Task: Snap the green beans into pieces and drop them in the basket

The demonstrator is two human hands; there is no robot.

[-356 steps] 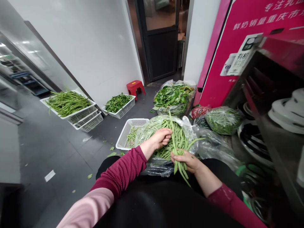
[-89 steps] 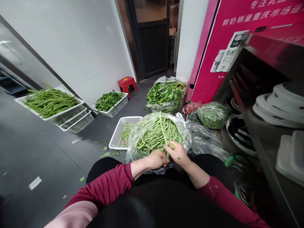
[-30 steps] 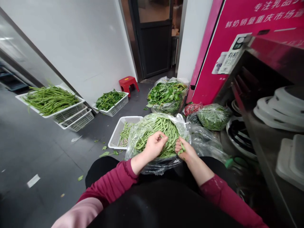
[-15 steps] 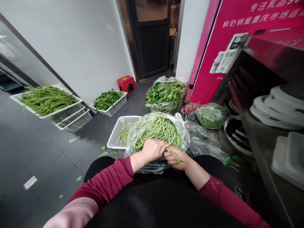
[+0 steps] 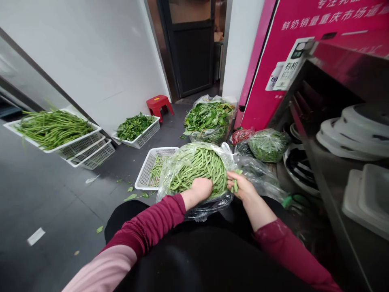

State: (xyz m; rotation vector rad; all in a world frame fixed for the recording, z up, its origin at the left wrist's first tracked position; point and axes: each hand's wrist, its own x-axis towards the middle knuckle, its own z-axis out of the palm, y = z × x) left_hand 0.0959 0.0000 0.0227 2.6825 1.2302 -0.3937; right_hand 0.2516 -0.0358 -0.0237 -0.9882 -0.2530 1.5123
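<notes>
Green beans handled over plastic bag

Green beans [image 5: 205,162] are heaped in a clear plastic bag [image 5: 166,176], under and just beyond both hands. Bean pieces [image 5: 235,186] are pinched in the fingers of the right hand [image 5: 242,187], at the bag's right edge. The left hand [image 5: 201,188] is curled low over the heap; its fingertips are hidden, so whether anything is gripped cannot be told. The hands are held apart.

Just left of the bag, short pieces [image 5: 156,169] are contained in a white basket [image 5: 140,181]. Beyond the hands, leafy greens [image 5: 210,115] are bagged; farther left, a red stool [image 5: 158,106] is placed by the wall. Far left of the hands, long green stems [image 5: 56,129] are piled on stacked baskets [image 5: 99,156]. Right of the right hand, a bundle of greens [image 5: 269,146] is wrapped in plastic.
</notes>
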